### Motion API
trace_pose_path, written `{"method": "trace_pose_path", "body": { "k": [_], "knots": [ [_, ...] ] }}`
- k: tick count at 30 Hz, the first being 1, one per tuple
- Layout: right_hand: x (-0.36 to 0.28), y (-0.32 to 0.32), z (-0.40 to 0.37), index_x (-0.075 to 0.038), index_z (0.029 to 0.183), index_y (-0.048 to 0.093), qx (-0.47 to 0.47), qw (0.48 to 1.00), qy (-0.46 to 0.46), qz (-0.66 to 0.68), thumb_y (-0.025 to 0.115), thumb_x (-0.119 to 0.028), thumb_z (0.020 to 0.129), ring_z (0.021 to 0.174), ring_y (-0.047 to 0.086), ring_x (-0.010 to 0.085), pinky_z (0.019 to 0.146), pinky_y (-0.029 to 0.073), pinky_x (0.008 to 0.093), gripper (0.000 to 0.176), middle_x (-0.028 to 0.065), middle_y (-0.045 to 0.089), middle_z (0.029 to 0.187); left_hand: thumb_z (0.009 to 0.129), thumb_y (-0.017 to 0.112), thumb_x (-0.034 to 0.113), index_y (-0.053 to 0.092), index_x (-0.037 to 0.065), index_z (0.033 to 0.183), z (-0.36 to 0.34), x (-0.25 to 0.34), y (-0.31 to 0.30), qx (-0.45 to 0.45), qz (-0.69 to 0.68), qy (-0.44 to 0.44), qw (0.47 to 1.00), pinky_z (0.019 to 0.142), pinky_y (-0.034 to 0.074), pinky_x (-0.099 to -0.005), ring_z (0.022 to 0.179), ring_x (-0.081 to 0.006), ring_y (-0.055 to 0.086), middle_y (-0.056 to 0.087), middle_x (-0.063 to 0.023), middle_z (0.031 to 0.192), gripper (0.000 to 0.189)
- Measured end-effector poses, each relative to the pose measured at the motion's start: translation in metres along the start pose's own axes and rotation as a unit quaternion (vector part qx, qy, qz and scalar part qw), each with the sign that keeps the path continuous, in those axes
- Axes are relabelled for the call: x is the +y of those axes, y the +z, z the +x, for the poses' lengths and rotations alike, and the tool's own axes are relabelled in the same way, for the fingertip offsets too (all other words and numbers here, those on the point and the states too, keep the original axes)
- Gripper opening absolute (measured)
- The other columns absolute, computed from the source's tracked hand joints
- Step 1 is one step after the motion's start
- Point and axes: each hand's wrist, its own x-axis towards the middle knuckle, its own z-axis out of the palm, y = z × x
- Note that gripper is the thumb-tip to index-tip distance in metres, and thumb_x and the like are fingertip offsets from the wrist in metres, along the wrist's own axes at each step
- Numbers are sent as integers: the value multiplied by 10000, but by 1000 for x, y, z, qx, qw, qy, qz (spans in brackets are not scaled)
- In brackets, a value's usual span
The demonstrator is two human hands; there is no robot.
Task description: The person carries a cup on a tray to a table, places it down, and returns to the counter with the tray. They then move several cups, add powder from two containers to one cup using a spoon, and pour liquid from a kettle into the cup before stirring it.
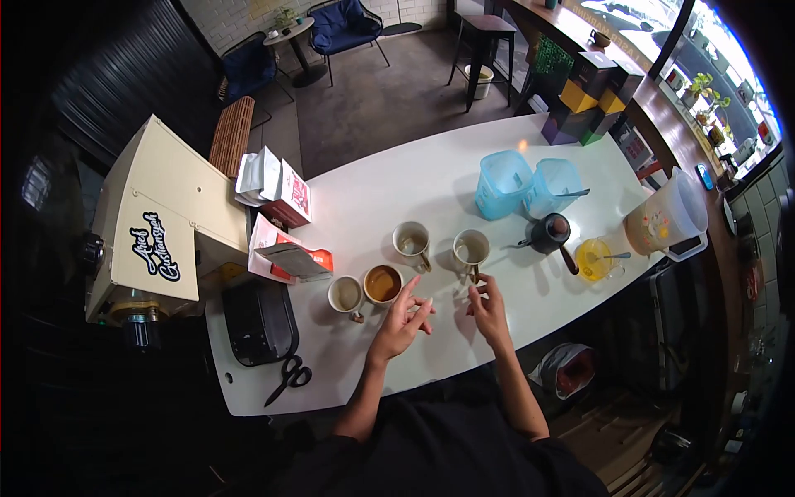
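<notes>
My left hand (pixel 403 321) is held over the white table (pixel 364 186) with its fingers apart, nothing between them. Just beyond its fingertips stands a mug of brown liquid (pixel 383 283). A second mug (pixel 345 294) touches or nearly touches it on the left. My right hand (pixel 489 313) has its fingers loosely bent and apart, the fingertips overlapping the handle of a pale mug (pixel 471 247) in this view. Another pale mug (pixel 411 239) stands to the left of that one, its handle turned toward me.
At right are two blue containers (pixel 503 184) (pixel 553 186), a dark long-handled pot (pixel 550 234), a yellow-liquid cup (pixel 593 258) and a large pitcher (pixel 665 214). At left stand a cream machine (pixel 157 219), coffee bags (pixel 286 255), a black tray (pixel 259 321) and scissors (pixel 290 379).
</notes>
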Motion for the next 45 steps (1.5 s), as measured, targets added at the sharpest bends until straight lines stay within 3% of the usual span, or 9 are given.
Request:
{"method": "trace_pose_path", "body": {
  "k": [5, 8, 10, 11, 17, 33, 38, 41, 45],
  "knots": [
    [1, -7, 16, 11, 1055, 522, -40, 997, -25, -56, 510, -181, 1010, 574, 555, 111, 506, 441, 272, 198, 69, 556, 748, 999, 537, 187, 106, 40, 1502, 36, -21, 33, 116, -42, -35, 992, 722, 588, -315, 721, -150, 650, 592, -149, 1074, 678],
    [7, -13, 28, 9, 945, 508, -80, 987, -45, -134, 488, -158, 1005, 591, 593, 216, 548, 456, 347, 179, 134, 579, 730, 1008, 520, 206, 180, 61, 1450, 49, -29, 40, 164, -54, -42, 984, 695, 600, -335, 782, -181, 665, 584, -160, 1087, 576],
    [3, -14, 29, 9, 910, 482, -76, 970, -121, -198, 472, -127, 990, 667, 604, 357, 618, 458, 421, 158, 199, 578, 751, 1008, 519, 219, 237, 83, 1398, 56, -33, 41, 190, -82, -52, 977, 676, 591, -323, 777, -191, 670, 571, -161, 1076, 500],
    [-8, -17, 30, 29, 996, 471, -121, 970, -84, -192, 477, -112, 963, 825, 582, 480, 688, 439, 534, 145, 276, 587, 873, 1013, 506, 232, 259, 96, 1383, 58, -37, 41, 190, -87, -42, 977, 671, 592, -328, 810, -197, 669, 546, -162, 1134, 465],
    [-16, -19, 40, 10, 944, 464, -116, 961, -127, -217, 455, -123, 978, 797, 577, 458, 689, 438, 495, 138, 243, 589, 827, 1020, 485, 221, 299, 77, 1355, 58, -37, 43, 213, -76, -40, 973, 702, 612, -350, 934, -226, 660, 510, -155, 1204, 409],
    [-14, -13, 54, 27, 1015, 484, -146, 958, -112, -219, 501, -119, 928, 820, 594, 471, 704, 453, 529, 171, 268, 600, 862, 1015, 493, 204, 345, 40, 1309, 38, -42, 52, 184, -59, -43, 980, 667, 619, -327, 958, -194, 654, 502, -152, 1170, 367],
    [-15, -11, 55, 28, 914, 487, -115, 962, -136, -206, 509, -118, 942, 714, 570, 449, 627, 436, 462, 150, 261, 574, 775, 996, 531, 171, 393, 33, 1263, 38, -43, 55, 179, -31, -20, 983, 688, 622, -326, 961, -163, 609, 548, -112, 1059, 331],
    [-18, -12, 57, 37, 968, 505, -143, 955, -120, -230, 508, -122, 905, 806, 591, 473, 697, 451, 524, 171, 276, 595, 832, 991, 543, 174, 405, 30, 1247, 38, -44, 55, 175, -8, -3, 985, 699, 622, -321, 936, -151, 603, 565, -96, 993, 324],
    [-17, -9, 55, 44, 954, 501, -153, 959, -108, -213, 518, -111, 892, 798, 587, 476, 692, 448, 524, 168, 277, 590, 818, 990, 545, 169, 413, 29, 1240, 39, -41, 54, 177, -7, -7, 984, 695, 619, -317, 921, -141, 602, 571, -89, 965, 315]
  ]
}}
